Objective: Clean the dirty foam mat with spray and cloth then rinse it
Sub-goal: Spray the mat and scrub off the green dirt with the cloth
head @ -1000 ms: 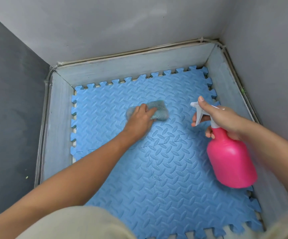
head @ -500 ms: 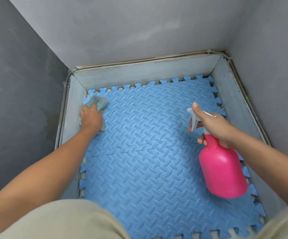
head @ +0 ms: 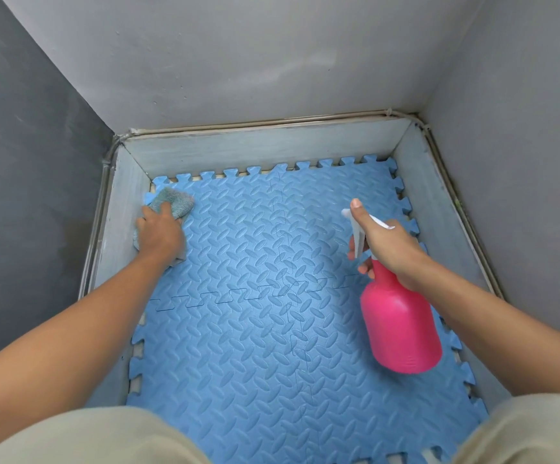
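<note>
A blue foam mat of interlocking tiles with a ridged pattern covers the floor of a small walled corner. My left hand presses a grey-green cloth flat on the mat's far left corner, next to the skirting. Over the mat's right side, my right hand grips the neck of a pink spray bottle with a white trigger head, thumb on top, fingers on the trigger. The bottle hangs tilted above the mat, nozzle pointing left.
Grey walls close in on the left, back and right. A pale skirting runs round the mat's edges, with a thin pipe or cable along its top. My knees in beige cloth fill the bottom of the view.
My left hand swept the cloth from the mat's middle to its far left corner and stays there. The right hand and bottle have barely moved; the view has tilted up.
</note>
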